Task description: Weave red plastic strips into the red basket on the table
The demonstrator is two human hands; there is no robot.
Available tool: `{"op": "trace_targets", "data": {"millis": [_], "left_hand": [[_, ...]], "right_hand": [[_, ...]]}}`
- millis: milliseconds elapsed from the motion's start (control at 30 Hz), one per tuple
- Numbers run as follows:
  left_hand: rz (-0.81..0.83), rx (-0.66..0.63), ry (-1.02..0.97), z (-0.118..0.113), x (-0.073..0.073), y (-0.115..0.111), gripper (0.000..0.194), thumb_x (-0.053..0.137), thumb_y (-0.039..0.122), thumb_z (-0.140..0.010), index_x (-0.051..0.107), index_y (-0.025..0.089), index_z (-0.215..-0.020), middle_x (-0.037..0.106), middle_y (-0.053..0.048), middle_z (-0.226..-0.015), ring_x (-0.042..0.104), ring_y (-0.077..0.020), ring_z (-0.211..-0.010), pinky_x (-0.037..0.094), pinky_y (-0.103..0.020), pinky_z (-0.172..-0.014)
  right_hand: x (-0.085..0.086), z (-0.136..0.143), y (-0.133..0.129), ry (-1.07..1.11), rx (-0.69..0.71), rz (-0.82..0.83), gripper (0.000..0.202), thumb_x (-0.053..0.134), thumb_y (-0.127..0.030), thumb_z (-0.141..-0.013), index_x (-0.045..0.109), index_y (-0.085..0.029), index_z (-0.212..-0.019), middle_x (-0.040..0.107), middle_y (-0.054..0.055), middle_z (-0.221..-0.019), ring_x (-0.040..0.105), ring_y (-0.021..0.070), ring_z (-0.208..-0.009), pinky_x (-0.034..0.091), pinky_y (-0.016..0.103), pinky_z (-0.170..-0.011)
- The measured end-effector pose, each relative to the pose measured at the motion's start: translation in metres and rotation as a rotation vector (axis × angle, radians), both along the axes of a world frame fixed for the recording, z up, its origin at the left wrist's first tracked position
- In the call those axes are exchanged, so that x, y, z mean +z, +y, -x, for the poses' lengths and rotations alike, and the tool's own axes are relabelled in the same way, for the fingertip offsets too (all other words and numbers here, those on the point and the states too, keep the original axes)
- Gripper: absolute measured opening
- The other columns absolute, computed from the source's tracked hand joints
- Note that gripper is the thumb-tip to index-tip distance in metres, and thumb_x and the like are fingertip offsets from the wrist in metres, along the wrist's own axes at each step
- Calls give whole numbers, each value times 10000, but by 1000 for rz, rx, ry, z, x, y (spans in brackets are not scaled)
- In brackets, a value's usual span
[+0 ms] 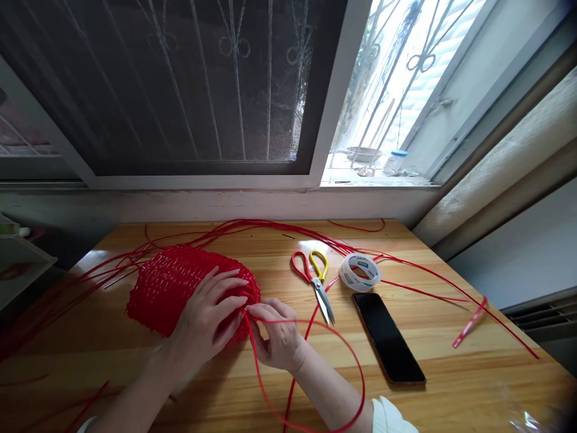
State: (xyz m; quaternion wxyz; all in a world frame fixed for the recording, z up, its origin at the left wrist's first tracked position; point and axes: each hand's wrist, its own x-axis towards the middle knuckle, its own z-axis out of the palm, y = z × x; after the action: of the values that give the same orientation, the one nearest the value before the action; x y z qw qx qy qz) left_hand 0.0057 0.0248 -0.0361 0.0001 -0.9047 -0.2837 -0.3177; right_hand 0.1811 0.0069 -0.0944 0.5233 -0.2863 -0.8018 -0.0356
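Note:
A red woven basket lies on its side on the wooden table, its rounded end toward the right. My left hand rests over that end with its fingers curved onto the weave, holding the basket. Close beside it, my right hand pinches a red plastic strand at the basket's end. From the pinch the strand loops out to the right over my right forearm and back toward the near edge. The tips of my right thumb and index finger meet near the weave, partly hidden.
Scissors with red and yellow handles lie open right of the basket. Beside them are a roll of clear tape and a black phone. Long red strands run along the table's back. A window stands behind the table.

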Motion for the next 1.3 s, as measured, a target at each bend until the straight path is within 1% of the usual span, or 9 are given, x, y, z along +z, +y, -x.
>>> {"op": "trace_targets", "data": {"millis": [200, 400, 533, 633, 733, 833, 933, 1067, 1300], "left_hand": [[31, 1, -46, 1, 0, -4, 210, 482, 41, -798, 585, 190, -904, 511, -60, -1191, 429, -204, -1206, 273, -516, -1064], [100, 9, -91, -2, -1, -5, 147, 478, 97, -822, 595, 185, -830, 528, -72, -1147, 407, -224, -1208, 261, -521, -1059], [130, 2, -118, -3, 0, -5, 165, 465, 83, -819, 595, 175, -778, 534, -70, -1123, 406, -222, -1196, 278, -503, -1045], [151, 11, -119, -2, -2, -4, 177, 466, 82, -815, 597, 176, -745, 543, -63, -1111, 410, -218, -1183, 307, -476, -1028], [174, 7, -88, 1, -4, -1, 175, 464, 94, -816, 606, 187, -771, 543, -56, -1116, 406, -219, -1182, 275, -486, -1046], [177, -35, -86, 3, -5, 2, 205, 460, 64, -806, 616, 190, -847, 528, -59, -1132, 396, -219, -1187, 276, -481, -1044], [150, -59, -115, 3, -3, 0, 202, 497, 57, -803, 628, 199, -860, 535, -55, -1122, 401, -223, -1185, 280, -489, -1039], [137, -39, -156, 0, 1, -3, 197, 535, 47, -802, 641, 213, -809, 576, -35, -1076, 435, -208, -1160, 313, -486, -1019], [132, -24, -98, 2, 5, -6, 211, 522, 48, -806, 643, 216, -853, 594, -36, -1070, 446, -196, -1149, 290, -498, -1049]], "right_hand": [[5, -10, 0, -38, 41, -41, 404, 479, -172, -786, 526, -195, -1186, 637, 80, -909, 576, 177, -787, 502, 316, -691], [17, 1, -11, 18, 88, -16, 312, 486, -121, -818, 540, -143, -1124, 668, 83, -837, 582, 160, -717, 496, 285, -621], [19, 10, -13, 1, 101, -20, 277, 520, -129, -778, 552, -144, -1053, 670, 72, -802, 574, 158, -679, 497, 281, -599], [18, 15, -12, -24, 80, -3, 211, 507, -171, -777, 564, -171, -981, 648, 52, -756, 572, 151, -659, 490, 281, -587], [18, 18, -11, -46, 28, 24, 130, 510, -206, -820, 565, -182, -935, 648, 52, -765, 574, 153, -659, 478, 289, -585], [18, 21, -10, 12, 1, 57, 117, 522, -231, -857, 554, -182, -959, 661, 59, -806, 576, 155, -685, 484, 293, -616], [18, 21, -11, 168, 1, 124, 140, 533, -256, -862, 540, -181, -980, 651, 50, -779, 575, 155, -685, 492, 294, -627], [18, 14, -12, 309, -84, 324, 144, 474, -152, -869, 602, -171, -933, 633, 51, -754, 575, 145, -682, 482, 270, -606], [16, 9, -11, 177, -118, 364, 191, 513, -137, -830, 654, -154, -957, 646, 55, -738, 570, 141, -646, 461, 251, -578]]}}
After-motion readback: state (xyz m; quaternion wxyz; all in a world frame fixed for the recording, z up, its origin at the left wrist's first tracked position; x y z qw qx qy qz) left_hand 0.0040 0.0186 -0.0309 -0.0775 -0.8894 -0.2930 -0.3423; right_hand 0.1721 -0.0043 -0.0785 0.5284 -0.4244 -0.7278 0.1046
